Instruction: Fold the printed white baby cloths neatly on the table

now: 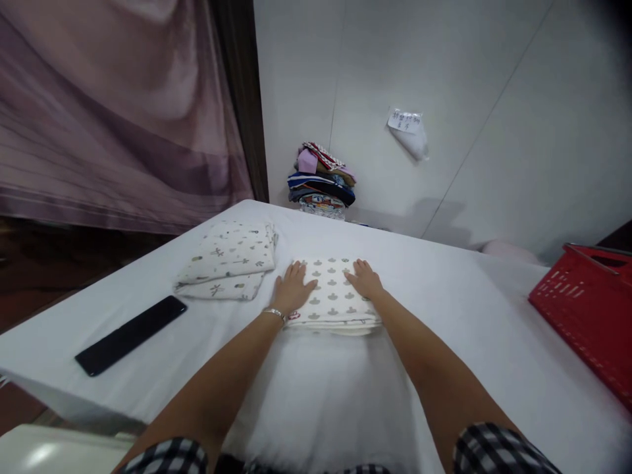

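Note:
A white cloth with rows of grey cloud-like prints [333, 296] lies folded into a thick rectangle on the table in front of me. My left hand [292, 288] rests flat on its left edge, fingers spread, with a bracelet at the wrist. On the right edge, my right hand [364, 279] presses down with its fingers stretched out. Neither hand grips the fabric. To the left lies another folded white cloth with small plant prints [232, 257], apart from my hands.
A long black flat object [132, 334] lies at the table's left. The white-covered table [454, 316] stands near a wall. A red basket [587, 309] sits at the right. Beyond the far edge rises a pile of folded clothes [323, 181]; a curtain [113, 112] hangs left.

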### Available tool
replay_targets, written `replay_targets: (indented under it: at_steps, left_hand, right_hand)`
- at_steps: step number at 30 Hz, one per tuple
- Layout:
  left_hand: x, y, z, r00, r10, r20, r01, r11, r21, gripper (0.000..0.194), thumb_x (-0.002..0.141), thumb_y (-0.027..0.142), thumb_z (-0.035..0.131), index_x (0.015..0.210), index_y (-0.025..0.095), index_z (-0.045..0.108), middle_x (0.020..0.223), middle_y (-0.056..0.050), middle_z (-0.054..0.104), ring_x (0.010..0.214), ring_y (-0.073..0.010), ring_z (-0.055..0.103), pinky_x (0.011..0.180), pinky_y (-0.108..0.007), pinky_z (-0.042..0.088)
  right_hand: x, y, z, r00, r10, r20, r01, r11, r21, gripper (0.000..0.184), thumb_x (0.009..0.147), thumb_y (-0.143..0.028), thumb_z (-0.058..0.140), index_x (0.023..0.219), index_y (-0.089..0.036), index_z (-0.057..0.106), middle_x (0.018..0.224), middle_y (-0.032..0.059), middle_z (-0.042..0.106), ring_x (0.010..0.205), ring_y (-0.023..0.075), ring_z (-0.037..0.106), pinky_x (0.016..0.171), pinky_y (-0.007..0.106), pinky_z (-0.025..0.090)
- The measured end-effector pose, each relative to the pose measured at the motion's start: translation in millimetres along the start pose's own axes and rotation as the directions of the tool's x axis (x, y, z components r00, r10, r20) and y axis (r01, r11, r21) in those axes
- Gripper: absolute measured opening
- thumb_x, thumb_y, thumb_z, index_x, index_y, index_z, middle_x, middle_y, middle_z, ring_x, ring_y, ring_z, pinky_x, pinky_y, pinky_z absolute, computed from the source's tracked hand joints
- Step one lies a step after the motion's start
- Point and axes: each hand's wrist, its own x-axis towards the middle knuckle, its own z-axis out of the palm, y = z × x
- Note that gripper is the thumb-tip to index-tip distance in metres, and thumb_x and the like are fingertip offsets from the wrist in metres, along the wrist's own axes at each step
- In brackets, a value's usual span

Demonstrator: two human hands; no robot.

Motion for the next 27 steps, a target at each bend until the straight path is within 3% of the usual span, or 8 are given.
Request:
replay_targets:
  at_steps: [4, 8, 12, 14, 17, 22, 27]
  left_hand:
    - [8.5, -1.1, -5.2, 0.999, 0.002, 0.034, 0.0, 0.998, -0.058, 0.064, 0.088, 0.055, 0.037, 0.144, 0.024, 0.032, 0.157, -0.009, 0.016, 0.143, -0.0286, 0.014, 0.111, -0.055, 0.019]
    - [4.6, -9.2, -18.8, 0.999, 0.035, 0.034, -0.029, 0.985, -0.168, 0.054, 0.088, 0.049, 0.045, 0.135, 0.023, 0.046, 0.152, -0.01, 0.029, 0.141, -0.0276, 0.024, 0.111, -0.048, 0.025]
    - [-40.6, -24.5, -24.1, 0.979, 0.117, -0.169, -0.162, 0.945, -0.285, 0.042, 0.088, 0.046, 0.046, 0.119, 0.022, 0.061, 0.136, -0.006, 0.053, 0.13, -0.0221, 0.042, 0.109, -0.036, 0.034]
    - [-71.5, -30.5, -21.6, 0.948, 0.163, -0.274, -0.252, 0.909, -0.331, 0.036, 0.086, 0.047, 0.05, 0.108, 0.023, 0.067, 0.121, -0.004, 0.063, 0.118, -0.0208, 0.053, 0.104, -0.035, 0.042]
    - [-106.4, -34.3, -14.8, 0.919, 0.207, -0.334, -0.318, 0.892, -0.321, 0.029, 0.084, 0.045, 0.054, 0.099, 0.025, 0.069, 0.112, -0.003, 0.066, 0.11, -0.0203, 0.056, 0.099, -0.038, 0.046]
    - [-117.3, -32.6, -5.1, 0.916, 0.18, -0.358, -0.292, 0.912, -0.289, 0.027, 0.086, 0.04, 0.052, 0.101, 0.025, 0.069, 0.114, -0.003, 0.064, 0.111, -0.0195, 0.055, 0.101, -0.037, 0.045]
    - [-117.8, -28.2, -3.7, 0.895, 0.209, -0.394, -0.313, 0.924, -0.22, 0.028, 0.089, 0.036, 0.048, 0.105, 0.025, 0.068, 0.117, -0.004, 0.062, 0.113, -0.0191, 0.053, 0.101, -0.036, 0.044]
  right_hand:
    - [-0.4, 1.4, -10.1, 1.0, -0.012, 0.02, 0.01, 0.996, 0.088, 0.064, 0.093, -0.053, 0.034, 0.147, -0.019, 0.029, 0.157, 0.0065, 0.014, 0.144, 0.0239, 0.008, 0.113, 0.044, 0.021]
    - [-22.0, 7.8, -23.9, 0.999, -0.024, -0.026, 0.029, 0.984, 0.174, 0.062, 0.095, -0.05, 0.028, 0.145, -0.015, 0.034, 0.154, 0.0075, 0.024, 0.143, 0.0218, 0.018, 0.114, 0.036, 0.023]
    - [-72.7, 17.8, -15.1, 0.98, -0.097, -0.172, 0.135, 0.965, 0.226, 0.055, 0.094, -0.05, 0.028, 0.139, -0.023, 0.046, 0.148, 0.0015, 0.037, 0.139, 0.0199, 0.027, 0.11, 0.035, 0.031]
    - [-99.8, 20.3, -4.2, 0.956, -0.163, -0.244, 0.217, 0.952, 0.214, 0.049, 0.093, -0.047, 0.03, 0.129, -0.025, 0.057, 0.139, 0.0024, 0.05, 0.133, 0.0216, 0.038, 0.107, 0.037, 0.034]
    - [-129.0, 18.6, 8.4, 0.918, -0.297, -0.263, 0.339, 0.932, 0.131, 0.044, 0.093, -0.045, 0.033, 0.12, -0.028, 0.063, 0.126, 0.0022, 0.061, 0.126, 0.0224, 0.046, 0.106, 0.038, 0.034]
    - [-143.8, 8.9, 11.6, 0.896, -0.362, -0.258, 0.384, 0.923, 0.04, 0.045, 0.097, -0.04, 0.026, 0.115, -0.026, 0.065, 0.118, 0.0034, 0.064, 0.116, 0.0215, 0.052, 0.101, 0.035, 0.037]
    - [-147.3, 8.6, 17.9, 0.874, -0.377, -0.308, 0.405, 0.914, 0.032, 0.045, 0.096, -0.04, 0.029, 0.119, -0.023, 0.063, 0.125, 0.0057, 0.061, 0.121, 0.0227, 0.047, 0.105, 0.038, 0.033]
